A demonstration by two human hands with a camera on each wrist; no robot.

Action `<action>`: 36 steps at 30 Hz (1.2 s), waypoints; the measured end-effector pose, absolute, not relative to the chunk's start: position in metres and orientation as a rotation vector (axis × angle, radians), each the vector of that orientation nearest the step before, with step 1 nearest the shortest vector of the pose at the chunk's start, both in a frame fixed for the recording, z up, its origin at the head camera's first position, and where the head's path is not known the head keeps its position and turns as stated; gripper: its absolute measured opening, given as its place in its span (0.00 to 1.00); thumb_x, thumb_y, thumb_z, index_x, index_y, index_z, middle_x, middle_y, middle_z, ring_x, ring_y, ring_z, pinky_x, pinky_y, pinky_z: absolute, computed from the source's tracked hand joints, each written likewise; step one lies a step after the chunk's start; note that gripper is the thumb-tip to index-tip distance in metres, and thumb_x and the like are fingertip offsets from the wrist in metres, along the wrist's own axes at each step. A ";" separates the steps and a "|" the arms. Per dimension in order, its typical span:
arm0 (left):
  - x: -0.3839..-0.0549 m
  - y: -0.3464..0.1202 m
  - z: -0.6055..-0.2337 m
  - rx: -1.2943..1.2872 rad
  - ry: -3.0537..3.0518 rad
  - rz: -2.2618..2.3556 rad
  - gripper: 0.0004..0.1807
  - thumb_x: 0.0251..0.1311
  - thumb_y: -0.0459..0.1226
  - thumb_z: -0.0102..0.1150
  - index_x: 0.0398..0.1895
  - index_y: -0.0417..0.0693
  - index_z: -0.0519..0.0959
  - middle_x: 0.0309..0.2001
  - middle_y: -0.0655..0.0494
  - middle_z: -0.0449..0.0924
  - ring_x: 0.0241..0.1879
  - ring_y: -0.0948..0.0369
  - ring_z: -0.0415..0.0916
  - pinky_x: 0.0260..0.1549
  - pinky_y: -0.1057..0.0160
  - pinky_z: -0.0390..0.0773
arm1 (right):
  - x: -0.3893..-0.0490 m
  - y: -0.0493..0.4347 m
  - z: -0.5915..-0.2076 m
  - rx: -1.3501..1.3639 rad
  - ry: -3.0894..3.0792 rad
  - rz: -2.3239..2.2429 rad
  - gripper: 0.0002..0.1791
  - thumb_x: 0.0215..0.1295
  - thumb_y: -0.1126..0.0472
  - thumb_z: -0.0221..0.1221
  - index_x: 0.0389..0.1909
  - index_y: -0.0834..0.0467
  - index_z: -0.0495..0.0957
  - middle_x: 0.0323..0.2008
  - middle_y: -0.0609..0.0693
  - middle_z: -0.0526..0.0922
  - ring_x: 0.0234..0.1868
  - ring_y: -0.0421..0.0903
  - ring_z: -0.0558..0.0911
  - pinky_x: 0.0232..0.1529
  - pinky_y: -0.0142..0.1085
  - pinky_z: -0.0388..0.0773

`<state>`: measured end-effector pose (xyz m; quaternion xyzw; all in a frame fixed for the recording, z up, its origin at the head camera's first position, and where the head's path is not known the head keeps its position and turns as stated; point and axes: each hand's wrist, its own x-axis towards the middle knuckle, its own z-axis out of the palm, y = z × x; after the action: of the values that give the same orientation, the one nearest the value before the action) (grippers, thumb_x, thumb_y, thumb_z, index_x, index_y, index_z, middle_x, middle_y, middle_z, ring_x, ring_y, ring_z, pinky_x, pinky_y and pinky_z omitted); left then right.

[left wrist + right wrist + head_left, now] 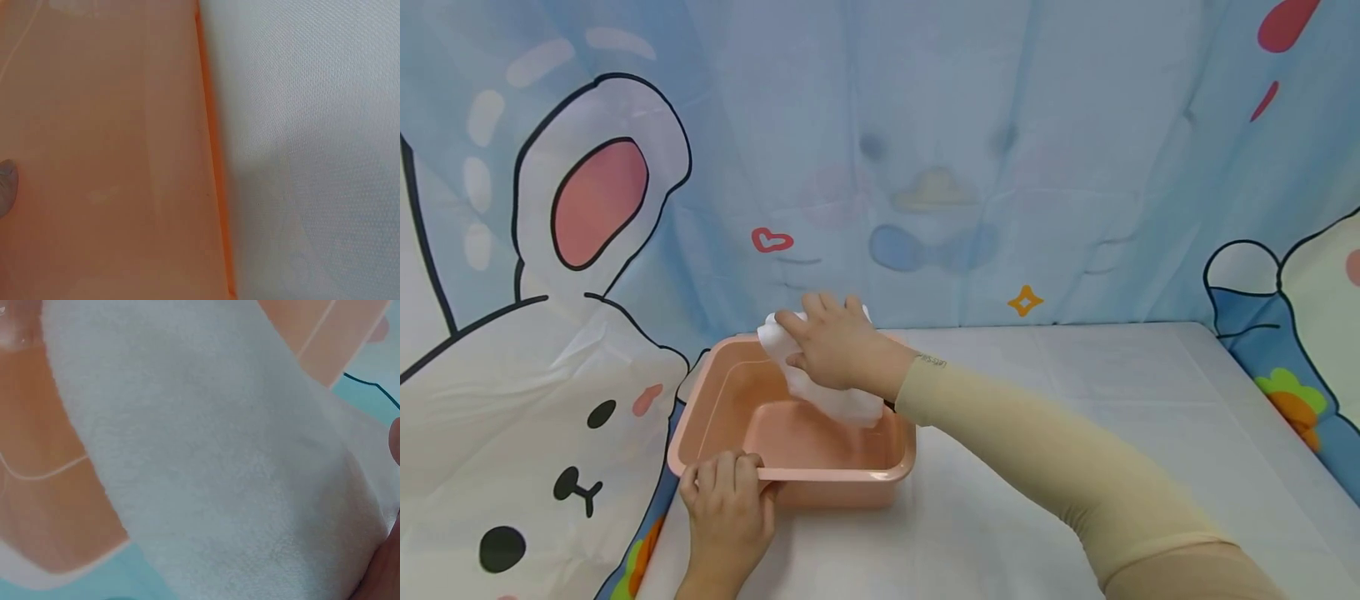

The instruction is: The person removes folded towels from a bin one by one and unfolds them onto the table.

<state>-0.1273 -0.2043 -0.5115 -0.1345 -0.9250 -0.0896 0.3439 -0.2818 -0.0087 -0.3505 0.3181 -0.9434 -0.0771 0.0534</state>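
Note:
A pink plastic basin [715, 400] stands on the white-covered table. My left hand [726, 508] grips its near rim at the left, fingers over the edge and thumb against the outer wall; in the left wrist view the thumb tip shows beside the basin's wall [112, 150]. Over the basin's far side, my right hand [835, 346] holds a white cloth [842, 402] that hangs down into the basin. Up close in the right wrist view, the cloth [206, 450] looks fluffy like a towel, and part of the right thumb [394, 444] shows at the edge.
Behind the table hangs a light blue curtain [1075, 167] with cartoon prints, close to the basin's far rim. The white tabletop [1000, 500] stretches to the right of the basin. Printed fabric [535, 467] borders the left side.

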 end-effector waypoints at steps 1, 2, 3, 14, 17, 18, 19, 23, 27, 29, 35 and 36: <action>-0.128 -0.204 -0.512 -0.351 -2.398 -0.233 0.25 0.52 0.43 0.81 0.42 0.41 0.75 0.40 0.43 0.77 0.46 0.44 0.69 0.54 0.36 0.58 | -0.282 -0.007 -0.348 0.965 -2.873 -0.221 0.36 0.80 0.32 0.50 0.82 0.39 0.57 0.55 0.52 0.69 0.51 0.50 0.69 0.49 0.49 0.69; -0.128 -0.204 -0.512 -0.352 -2.393 -0.234 0.25 0.51 0.42 0.82 0.41 0.41 0.75 0.40 0.43 0.77 0.46 0.44 0.69 0.54 0.36 0.58 | -0.282 -0.005 -0.346 0.963 -2.877 -0.212 0.36 0.80 0.32 0.50 0.82 0.39 0.57 0.56 0.52 0.69 0.52 0.50 0.69 0.49 0.49 0.68; -0.129 -0.204 -0.512 -0.352 -2.389 -0.233 0.26 0.49 0.41 0.84 0.41 0.41 0.75 0.40 0.43 0.77 0.46 0.44 0.69 0.54 0.36 0.58 | -0.282 -0.003 -0.345 0.961 -2.882 -0.202 0.35 0.80 0.32 0.50 0.82 0.39 0.57 0.57 0.52 0.69 0.53 0.50 0.68 0.49 0.49 0.68; -0.128 -0.203 -0.512 -0.344 -2.394 -0.233 0.27 0.48 0.42 0.85 0.42 0.41 0.75 0.41 0.43 0.77 0.46 0.44 0.69 0.55 0.35 0.58 | -0.278 0.022 -0.326 0.940 -2.895 -0.154 0.34 0.80 0.34 0.52 0.80 0.41 0.59 0.55 0.52 0.68 0.50 0.50 0.67 0.46 0.48 0.66; -0.128 -0.203 -0.512 -0.348 -2.398 -0.241 0.25 0.51 0.42 0.82 0.42 0.41 0.75 0.41 0.43 0.77 0.47 0.43 0.70 0.55 0.35 0.58 | -0.276 0.030 -0.321 0.927 -2.891 -0.138 0.34 0.81 0.35 0.52 0.81 0.41 0.59 0.55 0.53 0.69 0.52 0.51 0.67 0.46 0.49 0.66; -0.127 -0.203 -0.512 -0.348 -2.403 -0.242 0.25 0.53 0.43 0.81 0.43 0.41 0.75 0.41 0.43 0.77 0.47 0.43 0.69 0.56 0.35 0.58 | -0.275 0.033 -0.320 0.924 -2.885 -0.137 0.34 0.81 0.35 0.52 0.81 0.42 0.58 0.54 0.54 0.69 0.51 0.51 0.67 0.46 0.49 0.66; -0.127 -0.203 -0.512 -0.350 -2.402 -0.244 0.24 0.54 0.43 0.80 0.43 0.41 0.75 0.41 0.43 0.77 0.47 0.43 0.69 0.56 0.35 0.58 | -0.275 0.036 -0.318 0.921 -2.877 -0.131 0.34 0.81 0.36 0.52 0.81 0.42 0.59 0.54 0.54 0.69 0.51 0.51 0.67 0.46 0.50 0.66; -0.126 -0.204 -0.511 -0.352 -2.402 -0.247 0.22 0.56 0.43 0.77 0.43 0.41 0.76 0.41 0.43 0.77 0.47 0.43 0.70 0.56 0.34 0.57 | -0.273 0.048 -0.309 0.910 -2.843 -0.089 0.33 0.81 0.39 0.54 0.79 0.44 0.60 0.49 0.53 0.67 0.46 0.52 0.66 0.43 0.48 0.62; -0.126 -0.203 -0.510 -0.346 -2.407 -0.248 0.22 0.57 0.43 0.76 0.43 0.41 0.76 0.41 0.43 0.77 0.47 0.43 0.70 0.56 0.35 0.58 | -0.271 0.060 -0.299 0.890 -2.816 -0.031 0.31 0.81 0.41 0.56 0.76 0.45 0.60 0.46 0.52 0.65 0.43 0.52 0.62 0.41 0.47 0.54; -0.126 -0.203 -0.510 -0.344 -2.410 -0.248 0.22 0.57 0.43 0.76 0.43 0.41 0.76 0.41 0.42 0.77 0.47 0.43 0.70 0.56 0.35 0.58 | -0.269 0.067 -0.294 0.882 -2.803 -0.007 0.31 0.80 0.42 0.58 0.76 0.46 0.61 0.44 0.52 0.64 0.42 0.52 0.61 0.41 0.46 0.52; -0.126 -0.203 -0.512 -0.347 -2.400 -0.244 0.21 0.57 0.43 0.75 0.43 0.41 0.76 0.41 0.43 0.77 0.46 0.43 0.70 0.56 0.35 0.58 | -0.263 0.086 -0.288 0.863 -2.764 -0.032 0.32 0.79 0.45 0.61 0.76 0.46 0.61 0.43 0.52 0.63 0.41 0.52 0.61 0.39 0.45 0.52; -0.126 -0.204 -0.512 -0.347 -2.400 -0.242 0.21 0.57 0.43 0.76 0.43 0.41 0.76 0.41 0.43 0.76 0.46 0.43 0.69 0.56 0.35 0.58 | -0.262 0.089 -0.288 0.863 -2.758 -0.042 0.32 0.79 0.45 0.61 0.76 0.46 0.61 0.43 0.52 0.63 0.41 0.52 0.61 0.39 0.45 0.52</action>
<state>-0.1264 -0.2037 -0.5118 -0.1337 -0.9242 -0.0930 0.3453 -0.2622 0.0890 -0.2883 0.2963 -0.9467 -0.0144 0.1253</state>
